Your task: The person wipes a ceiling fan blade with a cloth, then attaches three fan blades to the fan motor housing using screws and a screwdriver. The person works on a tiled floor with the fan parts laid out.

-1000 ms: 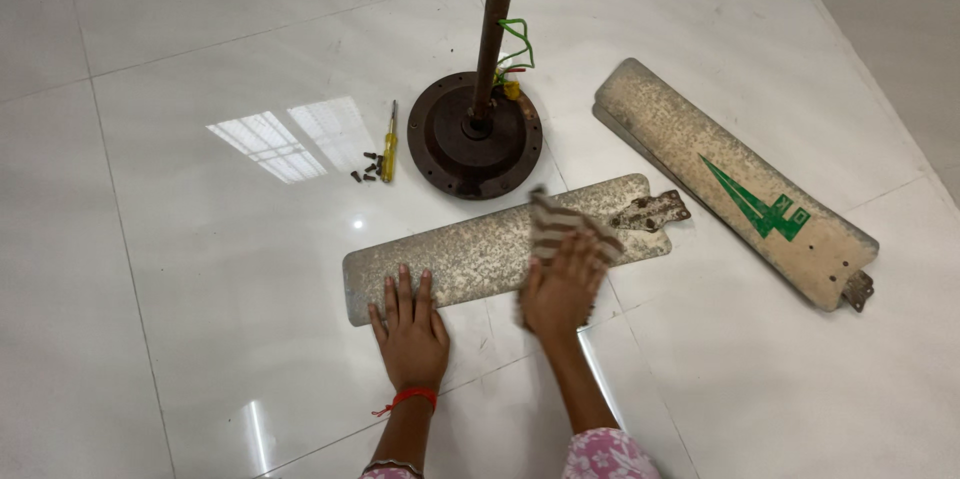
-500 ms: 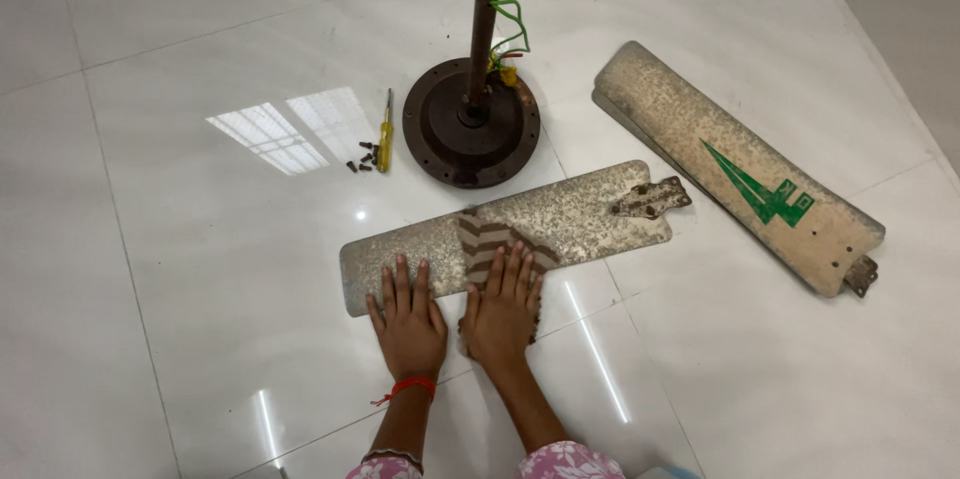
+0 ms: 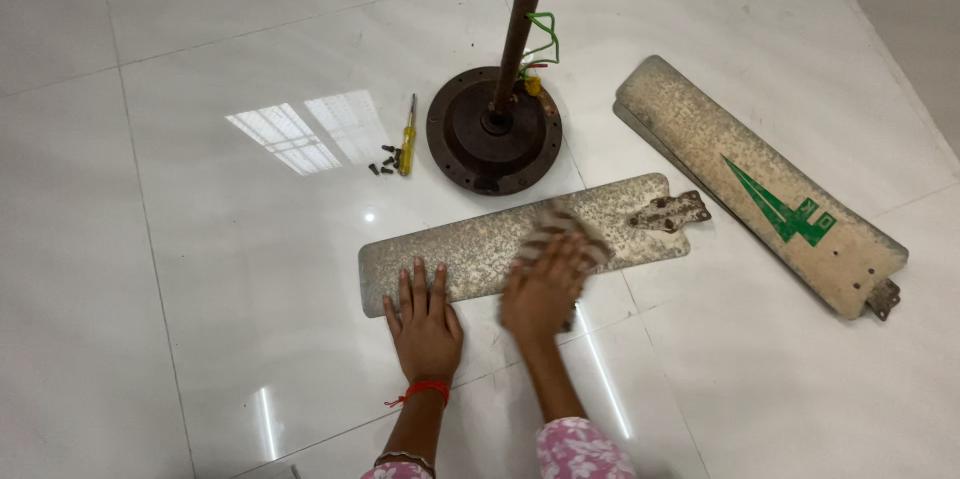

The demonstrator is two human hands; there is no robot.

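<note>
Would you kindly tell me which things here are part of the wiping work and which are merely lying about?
In use: left hand pressing flat on the near fan blade; right hand, blurred, on a striped cloth on that blade.

Lying about: second blade, fan motor with rod, yellow screwdriver, screws.

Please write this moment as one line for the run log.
left hand: flat on fan blade, grip open | right hand: presses striped cloth on blade, blurred | nearby: motor hub, screwdriver, screws

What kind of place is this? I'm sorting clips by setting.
Probably a room in a home: a glossy white tiled floor used as the work surface, with a dismantled ceiling fan's blade, motor and a screwdriver on it.
</note>
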